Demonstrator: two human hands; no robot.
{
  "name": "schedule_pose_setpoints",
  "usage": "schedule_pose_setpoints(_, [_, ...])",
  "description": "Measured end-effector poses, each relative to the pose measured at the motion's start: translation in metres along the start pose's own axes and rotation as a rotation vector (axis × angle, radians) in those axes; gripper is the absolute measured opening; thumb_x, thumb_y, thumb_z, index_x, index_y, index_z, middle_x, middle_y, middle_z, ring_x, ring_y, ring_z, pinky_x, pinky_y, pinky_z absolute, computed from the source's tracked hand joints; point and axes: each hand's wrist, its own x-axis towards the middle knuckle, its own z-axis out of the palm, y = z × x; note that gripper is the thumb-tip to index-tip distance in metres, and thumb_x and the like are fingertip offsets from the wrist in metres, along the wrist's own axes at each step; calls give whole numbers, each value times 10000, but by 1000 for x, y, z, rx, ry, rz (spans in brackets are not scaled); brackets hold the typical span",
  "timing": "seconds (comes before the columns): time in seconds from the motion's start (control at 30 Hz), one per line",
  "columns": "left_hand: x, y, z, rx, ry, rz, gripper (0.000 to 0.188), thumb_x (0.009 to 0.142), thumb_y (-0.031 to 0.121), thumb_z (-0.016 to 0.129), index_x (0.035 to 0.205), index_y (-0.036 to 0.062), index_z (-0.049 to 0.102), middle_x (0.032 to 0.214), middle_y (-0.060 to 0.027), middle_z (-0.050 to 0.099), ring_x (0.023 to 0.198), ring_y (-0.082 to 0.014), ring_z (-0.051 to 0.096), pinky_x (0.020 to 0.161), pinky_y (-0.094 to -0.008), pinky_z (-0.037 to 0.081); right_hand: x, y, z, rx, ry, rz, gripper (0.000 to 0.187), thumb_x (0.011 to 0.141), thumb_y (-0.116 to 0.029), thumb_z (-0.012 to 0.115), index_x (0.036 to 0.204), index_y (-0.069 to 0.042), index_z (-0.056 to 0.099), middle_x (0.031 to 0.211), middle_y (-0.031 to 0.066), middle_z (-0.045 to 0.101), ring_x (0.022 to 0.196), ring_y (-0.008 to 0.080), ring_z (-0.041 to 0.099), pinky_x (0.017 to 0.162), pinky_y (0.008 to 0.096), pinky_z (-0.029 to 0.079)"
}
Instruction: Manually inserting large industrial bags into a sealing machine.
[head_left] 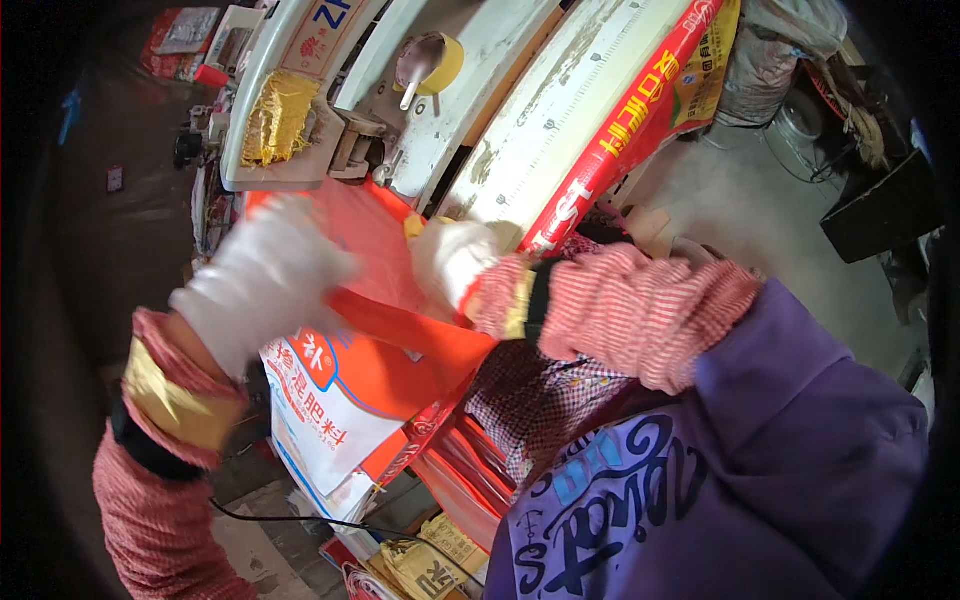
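My left hand (262, 278), in a white glove and blurred by motion, lies flat on the top of an orange and white woven sack (345, 385). My right hand (452, 258), also in a white glove, grips the sack's upper orange edge near the sewing machine head (430, 120). Both forearms wear red-checked sleeve covers. The sack hangs down in front of me, over a stack of more orange sacks (470, 480). How firmly the left hand grips is hidden by blur.
A white sewing machine with a yellow thread cone (440, 62) and a yellow fibre bundle (275, 115) stands ahead. A long red and white sack strip (610, 130) runs up to the right. Grey sacks (770, 60) and a bare concrete floor lie at the right.
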Motion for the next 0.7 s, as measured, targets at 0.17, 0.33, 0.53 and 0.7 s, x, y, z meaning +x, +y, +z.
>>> schedule_pose_setpoints(0.17, [-41, 58, 50, -208, 309, 283, 136, 592, 172, 694, 597, 120, 569, 575, -33, 523, 523, -240, 509, 482, -359, 415, -9, -11, -28, -300, -57, -145, 161, 790, -117, 474, 795, -20, 602, 618, 88, 577, 520, 218, 592, 390, 378, 418])
schedule_pose_setpoints(0.33, [11, 116, 9, -593, 247, 204, 159, 712, 241, 541, 602, 128, 550, 564, -58, 530, 543, -255, 560, 464, -371, 445, 32, -11, -10, -395, 103, -442, 215, 818, -124, 450, 803, 16, 613, 603, 116, 582, 489, 260, 574, 418, 383, 444])
schedule_pose_setpoints(0.53, [28, 55, 71, -512, 169, -255, 211, 742, 270, 512, 687, 93, 612, 666, -127, 585, 680, -317, 587, 614, -408, 476, 78, -33, -32, -48, -589, -269, 276, 842, -197, 448, 993, -39, 618, 981, 189, 618, 930, 290, 609, 726, 437, 481])
schedule_pose_setpoints(0.7, [53, -7, 140, -453, 391, -592, 174, 732, 189, 505, 693, 59, 614, 689, -154, 606, 682, -332, 598, 610, -431, 470, 82, -9, -12, 1608, -971, 449, 279, 794, -132, 512, 1070, -116, 545, 963, 29, 599, 834, 181, 592, 736, 352, 497])
